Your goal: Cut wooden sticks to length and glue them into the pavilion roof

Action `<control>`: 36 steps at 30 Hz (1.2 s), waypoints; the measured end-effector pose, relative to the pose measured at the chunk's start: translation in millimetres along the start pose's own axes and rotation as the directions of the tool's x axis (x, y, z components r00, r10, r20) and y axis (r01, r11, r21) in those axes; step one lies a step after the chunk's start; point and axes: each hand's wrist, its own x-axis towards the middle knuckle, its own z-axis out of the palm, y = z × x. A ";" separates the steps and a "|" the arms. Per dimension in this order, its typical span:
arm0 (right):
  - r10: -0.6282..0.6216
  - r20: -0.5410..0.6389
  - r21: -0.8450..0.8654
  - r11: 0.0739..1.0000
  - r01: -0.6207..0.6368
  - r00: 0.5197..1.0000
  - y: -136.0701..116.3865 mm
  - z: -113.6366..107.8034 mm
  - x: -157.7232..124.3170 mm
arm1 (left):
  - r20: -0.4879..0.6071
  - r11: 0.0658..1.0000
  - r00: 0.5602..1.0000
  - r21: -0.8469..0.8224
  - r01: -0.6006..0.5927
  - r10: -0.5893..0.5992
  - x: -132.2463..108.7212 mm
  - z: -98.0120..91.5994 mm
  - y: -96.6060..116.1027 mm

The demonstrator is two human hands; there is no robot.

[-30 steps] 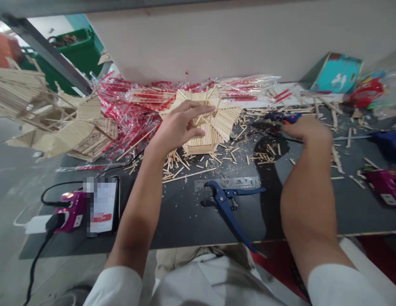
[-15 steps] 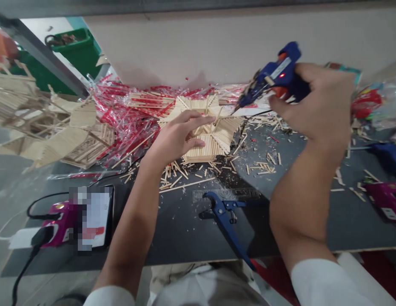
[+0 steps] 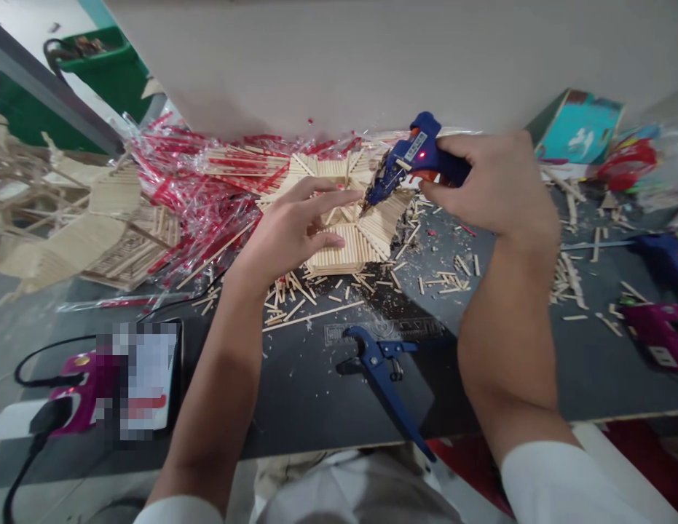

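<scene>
Well inside front edge [image 3: 628, 416]: stick model [image 3: 349, 246]

Pale wall [image 3: 371, 65] bhd dk table [image 3: 306, 393]; gray flr [image 3: 19, 316], diag post [image 3: 49, 94] at L.

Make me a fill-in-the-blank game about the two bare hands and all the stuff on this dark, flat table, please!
1. The bare right hand holds a blue plastic glue gun whose small glowing light is ____.
2. The bare left hand is at a pale model built from thin wooden ____.
3. The long-handled cutter lying on the dark, flat table is coloured ____.
4. The green plastic bin is on the ____ side of the picture.

Missing words: red; sticks; blue; left.
</scene>
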 end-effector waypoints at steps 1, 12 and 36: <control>-0.003 0.008 -0.011 1.000 0.004 1.000 -0.3 0.7 0.4 | 0.002 1.000 1.000 -0.002 -0.004 0.004 0.0 0.0 0.0; 0.045 0.099 -0.073 0.997 -0.038 0.994 -7.5 -5.0 0.1 | 0.007 0.999 1.000 -0.033 0.011 -0.011 -0.2 0.6 1.4; 0.044 0.091 -0.029 0.999 -0.042 0.995 -5.8 -4.2 0.3 | 0.018 1.000 1.000 -0.021 0.016 -0.015 -1.0 0.8 -0.2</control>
